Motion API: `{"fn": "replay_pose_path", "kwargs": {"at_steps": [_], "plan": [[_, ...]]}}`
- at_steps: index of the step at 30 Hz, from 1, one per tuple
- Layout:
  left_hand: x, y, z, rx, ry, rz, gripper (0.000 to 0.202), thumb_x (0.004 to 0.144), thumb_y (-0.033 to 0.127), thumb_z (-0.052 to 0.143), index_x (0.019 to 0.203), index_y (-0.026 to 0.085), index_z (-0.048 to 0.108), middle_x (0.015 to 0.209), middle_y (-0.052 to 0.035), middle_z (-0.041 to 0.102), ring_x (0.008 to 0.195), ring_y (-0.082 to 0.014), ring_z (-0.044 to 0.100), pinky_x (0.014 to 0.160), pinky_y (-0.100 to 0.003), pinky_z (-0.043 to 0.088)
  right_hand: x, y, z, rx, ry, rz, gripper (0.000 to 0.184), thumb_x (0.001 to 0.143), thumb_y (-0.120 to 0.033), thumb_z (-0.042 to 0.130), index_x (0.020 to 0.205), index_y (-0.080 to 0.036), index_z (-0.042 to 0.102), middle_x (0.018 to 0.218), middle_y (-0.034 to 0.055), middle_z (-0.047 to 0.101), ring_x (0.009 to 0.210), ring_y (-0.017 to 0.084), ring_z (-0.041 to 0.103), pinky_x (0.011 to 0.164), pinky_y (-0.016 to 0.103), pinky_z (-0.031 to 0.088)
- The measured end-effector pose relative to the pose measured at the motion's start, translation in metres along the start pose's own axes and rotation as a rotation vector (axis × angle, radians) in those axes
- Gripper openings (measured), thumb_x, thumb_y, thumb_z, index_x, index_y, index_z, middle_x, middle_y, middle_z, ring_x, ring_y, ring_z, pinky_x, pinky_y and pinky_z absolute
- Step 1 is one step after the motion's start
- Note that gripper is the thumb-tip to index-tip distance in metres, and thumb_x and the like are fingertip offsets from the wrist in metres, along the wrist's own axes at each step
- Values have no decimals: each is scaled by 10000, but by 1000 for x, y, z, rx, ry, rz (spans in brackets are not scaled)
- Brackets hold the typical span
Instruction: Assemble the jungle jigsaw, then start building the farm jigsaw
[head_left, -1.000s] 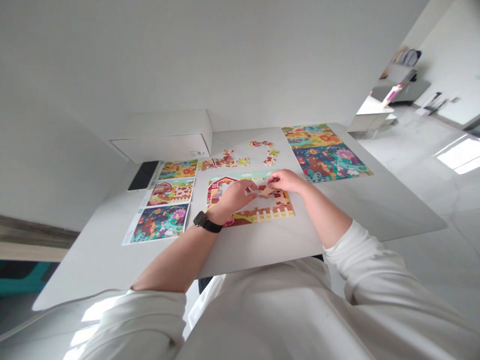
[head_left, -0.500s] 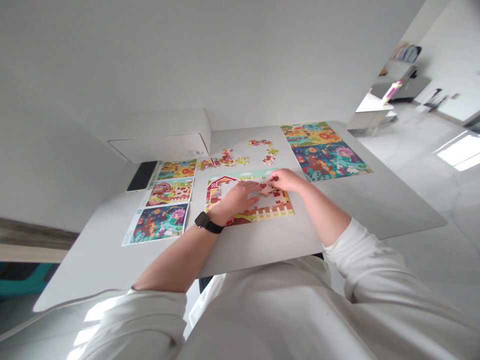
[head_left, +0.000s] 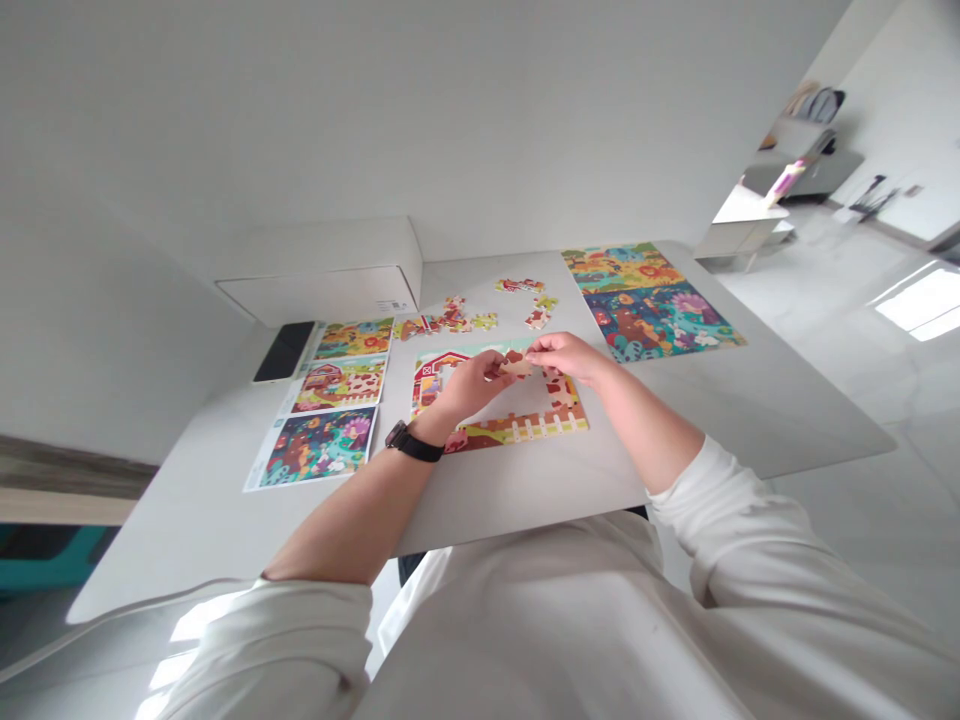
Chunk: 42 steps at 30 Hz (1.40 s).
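A half-built farm puzzle (head_left: 517,428) with a red barn and white fence lies on the white table (head_left: 525,480); its middle is bare. Above that gap I hold a small puzzle piece (head_left: 516,367) lifted off the table, pinched between both hands. My left hand (head_left: 469,384), with a black watch on its wrist, grips the piece's left side. My right hand (head_left: 566,357) grips its right side. Loose puzzle pieces (head_left: 457,320) lie scattered just beyond the puzzle.
A sheet of three sample pictures (head_left: 330,405) lies left of the puzzle, a black phone (head_left: 285,350) behind it. A white box (head_left: 322,270) stands at the back left. Two finished puzzles (head_left: 645,300) lie at the right. Floor and furniture show at far right.
Both hands were low on the puzzle's middle, pressing pieces. Now they have risen slightly and hold one piece up between them, leaving the middle gap uncovered.
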<state>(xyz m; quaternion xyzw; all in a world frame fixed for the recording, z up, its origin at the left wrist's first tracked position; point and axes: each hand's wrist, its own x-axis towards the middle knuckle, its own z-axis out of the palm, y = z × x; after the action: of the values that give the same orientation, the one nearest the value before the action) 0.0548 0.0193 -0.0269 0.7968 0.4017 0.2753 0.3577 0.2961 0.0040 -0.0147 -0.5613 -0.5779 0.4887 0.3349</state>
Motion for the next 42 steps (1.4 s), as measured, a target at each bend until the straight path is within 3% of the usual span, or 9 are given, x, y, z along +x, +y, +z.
{"fn": "replay_pose_path", "kwargs": {"at_steps": [7, 12, 15, 22, 28, 34, 42], "plan": [[2, 0, -5, -85, 52, -27, 171, 890, 369, 728, 902, 199, 708, 875, -52, 773, 803, -192, 691, 736, -303, 508, -6, -6, 0, -33, -42, -4, 431, 683, -553, 899, 850, -189, 738, 718, -26, 640, 621, 123, 489, 578, 264, 357], [5, -5, -5, -215, 145, -73, 245, 869, 365, 750, 1039, 193, 707, 934, -62, 786, 797, -173, 696, 713, -285, 529, -9, -8, 4, -46, -128, -20, 468, 649, -568, 896, 859, -176, 751, 778, -18, 696, 685, 128, 530, 634, 262, 385], [6, -7, -6, -254, 140, -81, 254, 859, 366, 767, 1033, 193, 703, 920, -57, 783, 779, -162, 692, 696, -279, 528, -8, -6, 2, -74, -122, -42, 448, 677, -567, 880, 871, -182, 756, 773, -15, 699, 685, 133, 538, 644, 265, 397], [12, -17, -7, -400, 199, -111, 324, 813, 425, 835, 978, 197, 675, 883, -61, 778, 715, -148, 672, 625, -263, 505, 3, 6, -21, -69, 250, -160, 402, 810, -589, 782, 926, -205, 753, 841, 24, 716, 741, 172, 583, 672, 282, 437], [12, -15, -9, -464, 230, -146, 384, 776, 465, 871, 956, 198, 662, 899, -63, 795, 729, -144, 679, 633, -254, 509, 10, 12, -26, -80, 364, -222, 374, 851, -574, 731, 933, -209, 739, 918, 46, 755, 832, 201, 624, 771, 302, 478], [12, -13, -12, -472, 236, -145, 363, 792, 458, 856, 959, 199, 665, 911, -61, 789, 738, -139, 679, 643, -249, 516, 9, 11, -23, -83, 342, -222, 390, 865, -594, 727, 920, -207, 729, 906, 48, 753, 819, 201, 625, 768, 305, 487], [7, -8, -7, -425, 99, -69, 312, 857, 433, 817, 1020, 191, 707, 945, -71, 794, 773, -153, 700, 684, -278, 533, -2, -1, -10, -60, 99, -211, 459, 852, -645, 759, 990, -207, 760, 942, 49, 763, 822, 196, 644, 737, 297, 487]]}}
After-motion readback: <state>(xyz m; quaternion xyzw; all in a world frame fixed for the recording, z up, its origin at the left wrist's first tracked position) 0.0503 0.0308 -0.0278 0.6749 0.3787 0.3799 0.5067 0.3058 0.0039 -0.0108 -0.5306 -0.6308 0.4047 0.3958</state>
